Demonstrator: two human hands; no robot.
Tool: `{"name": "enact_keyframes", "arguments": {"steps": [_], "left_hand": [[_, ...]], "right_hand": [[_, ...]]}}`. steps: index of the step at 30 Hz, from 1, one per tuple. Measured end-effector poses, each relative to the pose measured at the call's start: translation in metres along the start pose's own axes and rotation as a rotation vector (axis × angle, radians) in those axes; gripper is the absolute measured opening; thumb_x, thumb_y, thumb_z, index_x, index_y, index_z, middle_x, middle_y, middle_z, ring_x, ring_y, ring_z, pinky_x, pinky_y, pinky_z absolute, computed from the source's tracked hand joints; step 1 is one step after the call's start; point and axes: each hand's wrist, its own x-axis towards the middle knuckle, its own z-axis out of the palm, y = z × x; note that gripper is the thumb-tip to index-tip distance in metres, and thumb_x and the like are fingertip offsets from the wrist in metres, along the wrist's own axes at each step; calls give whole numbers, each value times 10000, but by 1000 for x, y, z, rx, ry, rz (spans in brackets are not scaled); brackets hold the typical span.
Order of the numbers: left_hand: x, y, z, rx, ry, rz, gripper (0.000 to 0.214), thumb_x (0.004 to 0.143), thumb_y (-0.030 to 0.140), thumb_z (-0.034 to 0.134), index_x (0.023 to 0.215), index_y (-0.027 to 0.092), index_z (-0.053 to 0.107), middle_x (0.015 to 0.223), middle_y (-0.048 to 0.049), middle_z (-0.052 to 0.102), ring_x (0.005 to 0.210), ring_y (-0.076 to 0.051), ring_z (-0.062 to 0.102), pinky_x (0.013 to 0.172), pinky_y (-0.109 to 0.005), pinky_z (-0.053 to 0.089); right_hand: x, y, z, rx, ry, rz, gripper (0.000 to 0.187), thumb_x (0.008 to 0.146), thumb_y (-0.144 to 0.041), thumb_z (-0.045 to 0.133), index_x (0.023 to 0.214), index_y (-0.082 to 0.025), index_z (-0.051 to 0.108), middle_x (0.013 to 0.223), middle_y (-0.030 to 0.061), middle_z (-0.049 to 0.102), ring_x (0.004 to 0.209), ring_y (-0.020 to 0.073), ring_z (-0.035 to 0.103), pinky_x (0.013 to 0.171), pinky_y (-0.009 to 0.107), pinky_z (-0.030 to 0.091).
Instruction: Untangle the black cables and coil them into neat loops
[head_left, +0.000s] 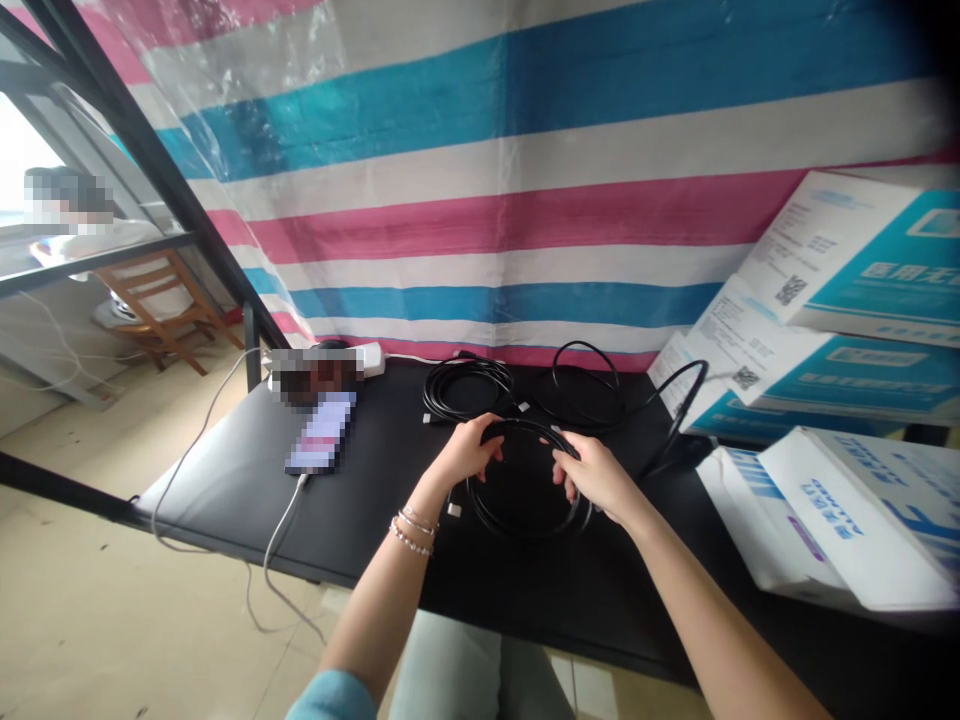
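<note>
A black cable (517, 532), wound into a round coil, is held between my two hands over the black tabletop (390, 440). My left hand (469, 450) has its fingers closed on the coil's upper left side. On the upper right side, my right hand (589, 465) grips the same coil, thumb on top. A light-coloured plug (454, 510) shows beside the coil at its lower left. Just behind my hands lies a second coiled black cable (457, 388) with pale ends. Looser loops of black cable (585, 347) rest to its right.
White and blue cartons (885, 370) are stacked at the right, with an opened white box (840, 520) in front. A phone (324, 435) on a grey charging cable (279, 530) lies left, near a white power strip (367, 358). Striped sheeting (480, 220) hangs behind. A person (97, 225) is at far left.
</note>
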Motion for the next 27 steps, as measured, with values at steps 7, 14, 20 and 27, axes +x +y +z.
{"name": "enact_keyframes", "arguments": {"steps": [7,14,20,27], "left_hand": [[0,-1,3,-31,-10,44,358,852,215,407,1203,170,463,863,-51,667,356,-63,536,325,-162,415],[1,-5,2,-43,-45,32,377,876,243,367,1239,162,426,926,-79,676,350,-47,525,339,-160,431],[1,-5,2,-56,-41,34,368,879,256,375,1226,149,440,909,-84,683,352,-41,522,345,-149,432],[0,0,0,-130,-36,24,364,863,250,416,1197,119,477,895,-101,688,363,-53,543,348,-149,438]], "right_hand": [[0,-1,-2,-10,23,1,269,775,-158,449,1006,-134,585,477,-50,548,327,85,514,369,175,426],[0,0,-2,-2,20,-7,249,762,-172,471,975,-139,597,479,-47,558,322,87,516,359,173,422],[-1,-1,-2,-3,25,-9,275,773,-177,467,1012,-133,595,481,-43,560,323,86,513,362,172,420],[0,0,-2,-2,48,-11,302,785,-207,475,1051,-120,589,479,-41,559,319,83,500,360,175,412]]}}
